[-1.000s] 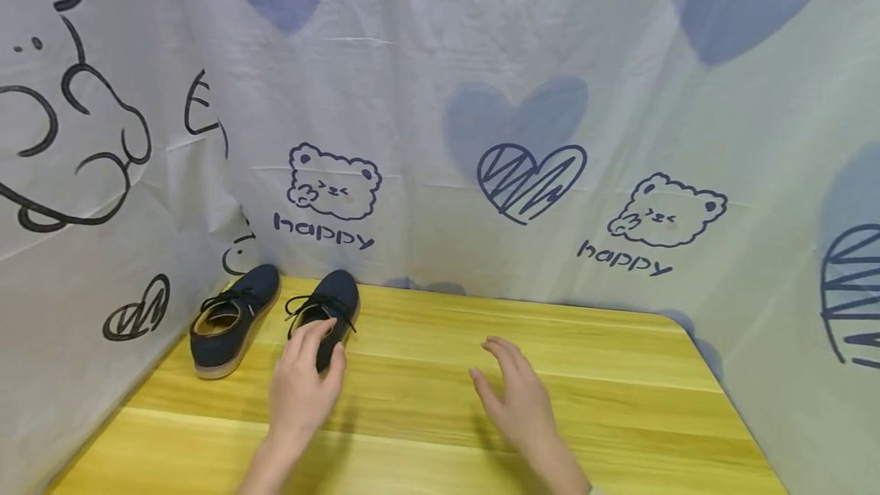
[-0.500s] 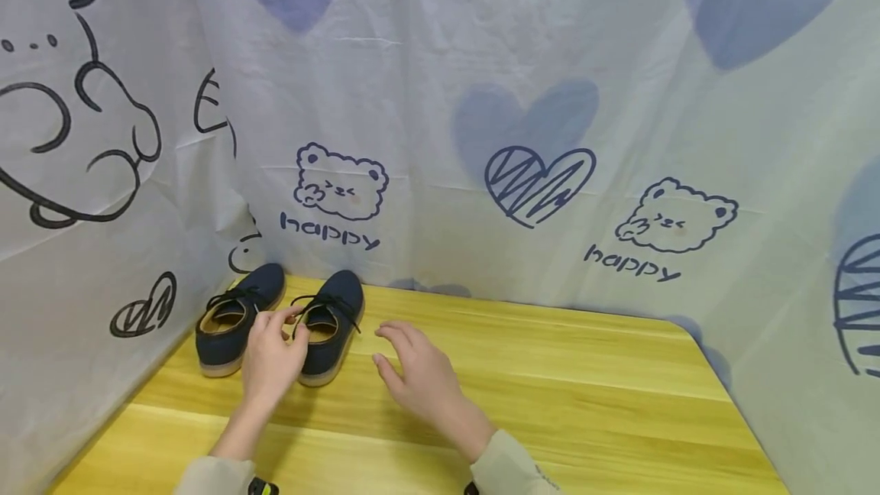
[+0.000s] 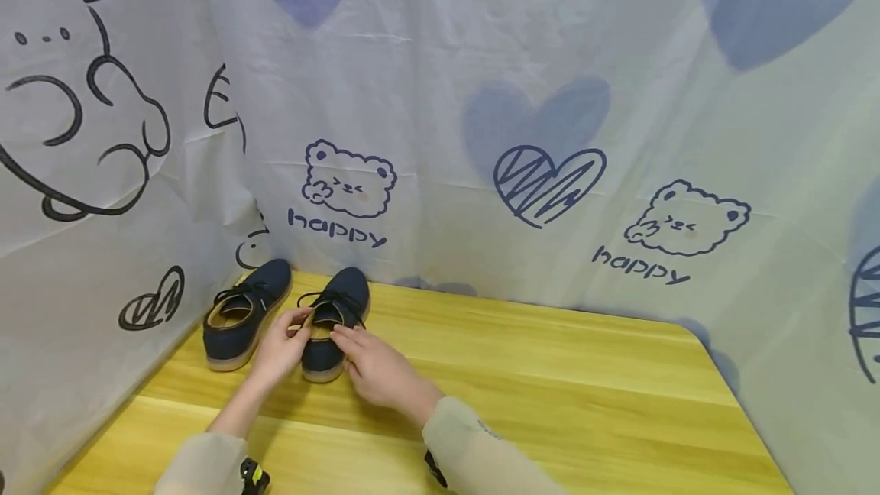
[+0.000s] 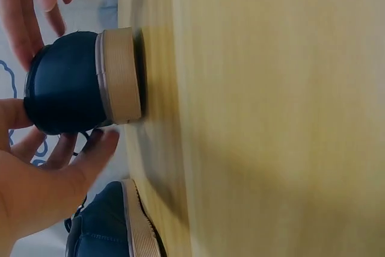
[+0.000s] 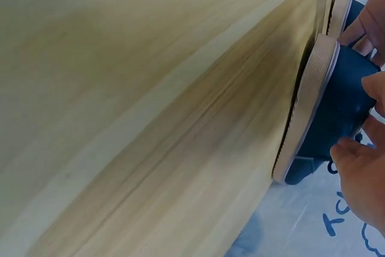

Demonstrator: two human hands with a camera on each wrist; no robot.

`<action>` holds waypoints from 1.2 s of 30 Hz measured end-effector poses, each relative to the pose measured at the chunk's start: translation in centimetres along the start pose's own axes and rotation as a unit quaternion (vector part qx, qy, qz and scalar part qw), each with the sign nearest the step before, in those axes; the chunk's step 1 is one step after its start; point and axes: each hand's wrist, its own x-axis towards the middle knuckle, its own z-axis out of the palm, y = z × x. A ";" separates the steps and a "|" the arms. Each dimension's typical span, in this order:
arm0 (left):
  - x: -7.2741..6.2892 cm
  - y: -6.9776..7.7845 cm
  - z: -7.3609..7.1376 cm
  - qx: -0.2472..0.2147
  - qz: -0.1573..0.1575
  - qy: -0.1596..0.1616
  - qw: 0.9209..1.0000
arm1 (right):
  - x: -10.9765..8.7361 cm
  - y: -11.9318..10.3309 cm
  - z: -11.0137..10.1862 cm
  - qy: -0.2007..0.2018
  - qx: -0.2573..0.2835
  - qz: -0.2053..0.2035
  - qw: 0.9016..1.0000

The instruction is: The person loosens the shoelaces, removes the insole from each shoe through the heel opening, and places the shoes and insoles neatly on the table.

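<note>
Two navy lace-up shoes with pale soles stand at the left back of the wooden tabletop, toes toward the curtain. My left hand (image 3: 278,350) is at the left side of the right-hand shoe (image 3: 323,358), its fingers at the collar. In the left wrist view its thumb (image 4: 99,154) lies close to the sole of that shoe (image 4: 67,85). From the other side, my right hand (image 3: 380,371) grips the same shoe's collar and side, also seen in the right wrist view. The shoe's sole rests on the tabletop. Beside it, the other shoe (image 3: 230,342) stands untouched.
The yellow wood-grain tabletop (image 3: 550,388) stretches to the right of the shoes. A pale printed curtain (image 3: 440,243) hangs behind it, close to the toes, and another cloth wall (image 3: 89,266) rises along the left edge.
Both hands have moved in around the right-hand shoe. My right hand has come leftward across the tabletop from well apart to contact. The shoes have stayed in place; the view has shifted slightly.
</note>
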 end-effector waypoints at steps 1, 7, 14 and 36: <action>-0.1 0.0 -0.1 0.003 -0.001 -0.006 1.000 | 0.2 -0.1 0.2 0.000 -0.003 -0.002 1.000; -0.2 0.0 -0.4 0.015 0.000 -0.026 1.000 | 0.8 -0.5 0.6 0.023 0.011 0.012 1.000; -0.6 0.5 -0.1 0.017 -0.010 -0.027 0.999 | 0.4 -0.6 0.7 0.028 0.025 0.032 0.999; -3.8 3.6 4.5 -0.068 -0.009 -0.125 0.990 | -7.0 3.3 -2.5 0.024 0.151 0.089 0.984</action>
